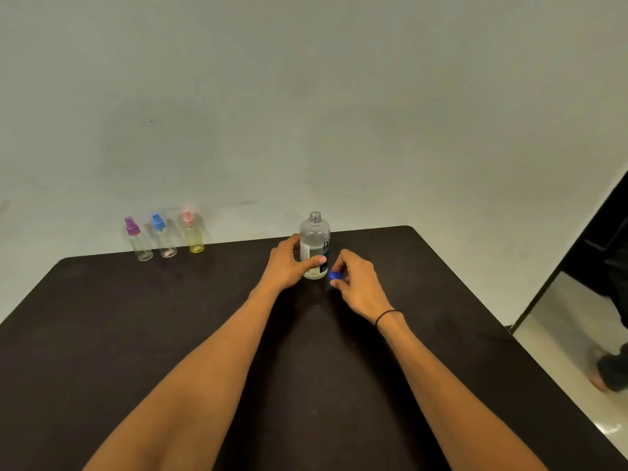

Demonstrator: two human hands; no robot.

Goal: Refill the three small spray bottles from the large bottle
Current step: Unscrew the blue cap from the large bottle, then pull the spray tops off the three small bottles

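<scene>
Dark table (136, 334) — left hand (289, 266) grips large bottle (314, 239), right hand (353, 280) pinches blue cap (334, 275).

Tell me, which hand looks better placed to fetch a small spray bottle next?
Probably the left hand. The spray bottles stand on its side of the table, though it grips the big bottle and must let go. The right hand is farther away and pinches the blue cap.

The left hand (289, 266) grips the open large bottle (314, 244) upright on the dark table (136, 334); the right hand (356, 283) pinches its blue cap (334, 275) just beside. Three small spray bottles (164, 237) stand far left.
</scene>
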